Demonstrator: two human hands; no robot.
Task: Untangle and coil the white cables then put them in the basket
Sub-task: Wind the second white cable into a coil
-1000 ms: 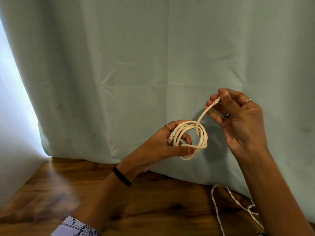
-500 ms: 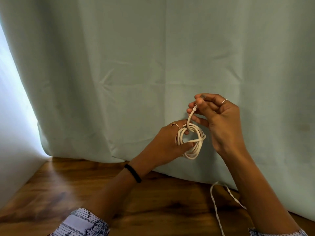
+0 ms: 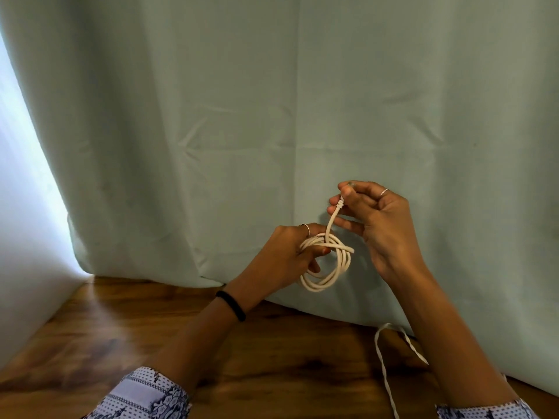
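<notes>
Head view. Left hand (image 3: 281,255) holds the coiled white cable (image 3: 328,264) in the air above the wooden worktop (image 3: 121,328), in front of the pale green curtain (image 3: 272,116). Left grip: clenched on the coil, fingers through the loops on the coil's left side, thumb tip pressing on the strands near the top. Coil consists of several loops stacked together, hanging roughly upright; one strand crosses over the bundle near the top and bends out to the right.

The free end of the same cable rises from the top of the coil to the right hand (image 3: 381,225). Right grip: pinching the cable end just below its ribbed connector, thumb and forefinger closed on it, other fingers curled beneath. Hands near each other, not touching.

A second white cable (image 3: 385,373) lies loose on the worktop at lower right, partly hidden behind the right forearm, well apart from the coil.

Black band (image 3: 231,305) on left wrist; thin rings on both hands. Patterned sleeve (image 3: 145,397) at bottom edge
</notes>
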